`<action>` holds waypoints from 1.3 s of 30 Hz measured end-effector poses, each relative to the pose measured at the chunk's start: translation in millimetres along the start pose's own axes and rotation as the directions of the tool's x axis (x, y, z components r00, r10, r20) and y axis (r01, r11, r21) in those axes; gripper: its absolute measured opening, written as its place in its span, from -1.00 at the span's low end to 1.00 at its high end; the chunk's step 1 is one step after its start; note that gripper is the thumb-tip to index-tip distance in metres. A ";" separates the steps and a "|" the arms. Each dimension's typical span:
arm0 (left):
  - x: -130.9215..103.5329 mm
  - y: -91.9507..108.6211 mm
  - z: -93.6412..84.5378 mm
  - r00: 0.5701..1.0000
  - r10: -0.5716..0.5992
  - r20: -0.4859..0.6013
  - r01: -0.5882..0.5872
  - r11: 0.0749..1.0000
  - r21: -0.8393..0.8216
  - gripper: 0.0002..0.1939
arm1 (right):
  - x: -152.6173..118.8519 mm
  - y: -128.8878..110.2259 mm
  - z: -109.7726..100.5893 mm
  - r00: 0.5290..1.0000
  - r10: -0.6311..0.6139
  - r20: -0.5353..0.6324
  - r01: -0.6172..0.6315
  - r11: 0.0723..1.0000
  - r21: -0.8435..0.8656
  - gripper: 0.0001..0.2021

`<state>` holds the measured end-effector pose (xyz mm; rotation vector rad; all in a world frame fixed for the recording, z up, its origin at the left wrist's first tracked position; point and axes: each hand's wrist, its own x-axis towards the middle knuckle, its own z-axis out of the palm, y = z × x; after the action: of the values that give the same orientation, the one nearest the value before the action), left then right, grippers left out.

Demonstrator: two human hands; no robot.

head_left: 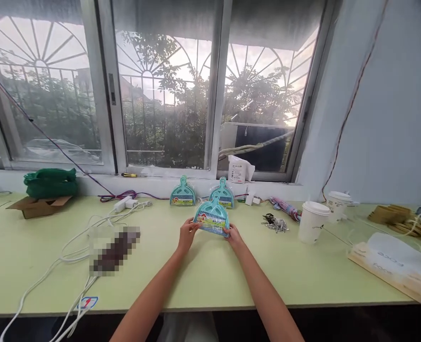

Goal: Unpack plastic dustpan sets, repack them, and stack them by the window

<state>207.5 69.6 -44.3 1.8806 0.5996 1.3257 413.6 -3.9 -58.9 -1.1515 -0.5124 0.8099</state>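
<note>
A teal dustpan-shaped package [212,219] in clear wrap, with a printed label, is held upright just above the green table. My left hand [188,234] grips its lower left edge, and my right hand [234,235] grips its lower right edge. Behind it, two similar teal packages lean against the wall under the window: one at the left [182,194] and one at the right [226,194], the latter partly covered by the held one.
White cables and a power strip [125,204] lie left, near a cardboard box [39,207] holding green cloth. To the right are metal pieces [276,223], paper cups [313,223] and a tissue pack [392,266]. The table's front edge [196,309] runs beneath my forearms.
</note>
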 end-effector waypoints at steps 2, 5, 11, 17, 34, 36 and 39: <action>0.3 -1.5 -2.4 0.992 -0.054 -0.115 0.053 0.999 -0.013 -0.76 | 1.9 2.7 0.7 1.000 -0.011 0.023 0.011 1.000 -0.025 -0.54; -2.0 1.2 -6.1 0.975 -0.125 -0.185 0.135 0.990 0.042 -0.84 | 4.1 8.5 2.7 0.993 -0.101 0.060 0.106 0.990 -0.095 -0.51; 2.4 3.6 -14.1 0.966 -0.162 -0.200 0.191 0.972 0.135 -0.47 | 15.7 16.5 6.1 0.942 -0.325 0.086 0.335 0.896 -0.290 -0.56; 32.6 -33.7 -42.3 0.968 -0.187 -0.168 0.246 0.843 0.478 -0.89 | 43.4 19.4 48.0 0.894 -0.432 0.119 0.420 0.717 -0.557 -0.74; 167.0 -155.1 -74.6 0.904 -0.186 -0.384 0.407 0.652 0.640 -0.74 | 190.8 66.6 170.4 0.750 -0.615 0.244 0.538 0.352 -0.766 -0.84; 175.3 -160.1 -72.6 0.900 -0.182 -0.395 0.410 0.657 0.633 -0.69 | 196.9 66.2 173.2 0.746 -0.621 0.242 0.511 0.301 -0.805 -0.86; 180.0 -161.4 -70.9 0.880 -0.165 -0.445 0.429 0.677 0.598 -0.56 | 199.6 65.3 175.5 0.749 -0.623 0.228 0.478 0.269 -0.836 -0.87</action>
<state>212.1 321.4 -53.1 1.9506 1.7300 1.3215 390.7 268.7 -68.7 -1.7767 -1.2152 -0.2837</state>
